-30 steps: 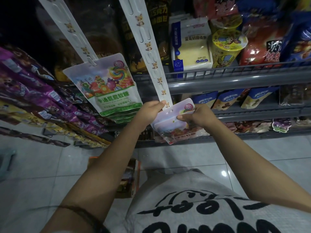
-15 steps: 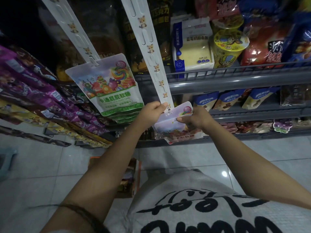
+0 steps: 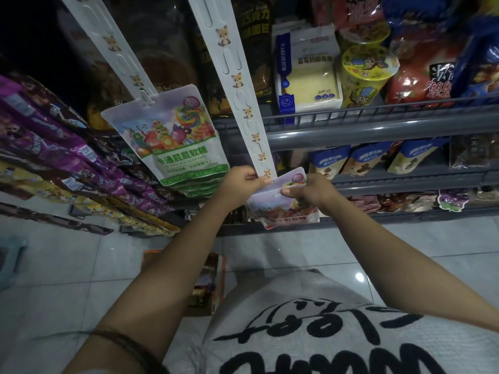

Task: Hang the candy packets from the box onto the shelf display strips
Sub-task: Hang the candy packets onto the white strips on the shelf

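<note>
At the lower end of the right-hand white plastic display strip printed with small brown animals (image 3: 237,85), I see both hands working close together in front of the grey metal shelving (image 3: 378,130). My view shows the left hand (image 3: 240,182) with its fingers curled, thumb and fingertips pinching the bottom tip of that strip. The right hand (image 3: 313,191) has its fingers bent round the top edge of a pale lilac candy packet with a rainbow lollipop and a red band at the bottom (image 3: 283,211), gripping it just below the strip's end, so the packet's upper edge touches or overlaps the strip; I cannot tell whether its hang hole is on a hook. A second packet edge seems to lie behind the first, though I cannot make out how many the hand holds.

To the left, a second white plastic display strip (image 3: 113,47) carries a stack of lilac candy packets with green bottom bands (image 3: 172,141), hanging from one hook near its lower end, tilted. Beyond them lie rows of purple snack bags (image 3: 54,147). On the upper shelf stand a white and yellow blueberry carton (image 3: 307,71) and a yellow cup with a cartoon lid (image 3: 364,74). Down on the pale tiled floor (image 3: 54,265), between my forearms, sits an open orange cardboard box (image 3: 208,284) with packets inside.
</note>
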